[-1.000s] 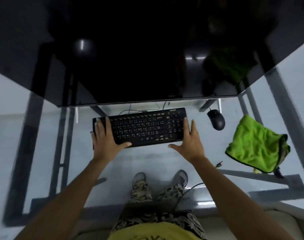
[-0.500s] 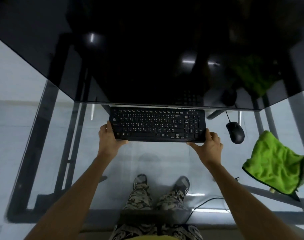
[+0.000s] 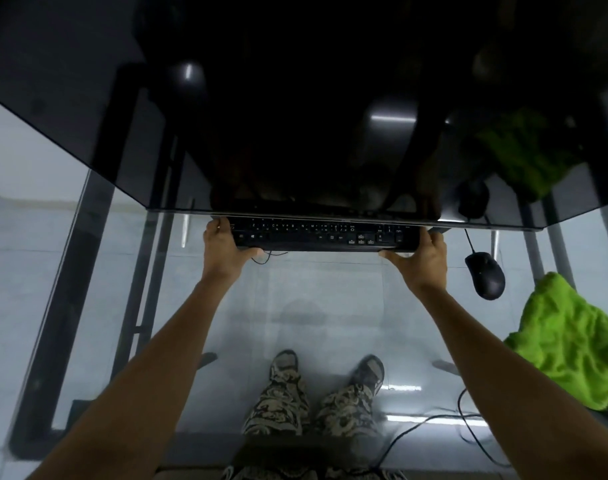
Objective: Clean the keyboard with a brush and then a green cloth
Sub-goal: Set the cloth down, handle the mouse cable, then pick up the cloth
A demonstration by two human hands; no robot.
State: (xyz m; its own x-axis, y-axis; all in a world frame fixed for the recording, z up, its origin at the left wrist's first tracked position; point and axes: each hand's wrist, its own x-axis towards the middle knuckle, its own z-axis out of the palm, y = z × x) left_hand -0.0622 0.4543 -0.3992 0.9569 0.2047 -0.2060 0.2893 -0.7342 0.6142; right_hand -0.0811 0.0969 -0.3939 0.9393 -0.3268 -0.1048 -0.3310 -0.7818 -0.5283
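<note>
A black keyboard lies on the glass desk, its far rows hidden under the monitor's lower edge. My left hand grips its left end and my right hand grips its right end, thumbs under the near edge. A crumpled green cloth lies on the desk at the right, apart from both hands. No brush is in view.
A large dark monitor hangs over the far half of the desk. A black wired mouse sits between the keyboard and the cloth. Through the glass desk top I see my legs, shoes and a cable on the floor.
Both hands closed on the keyboard's ends and moved it away from me, so its far half now sits under the monitor. The view shifted forward too.
</note>
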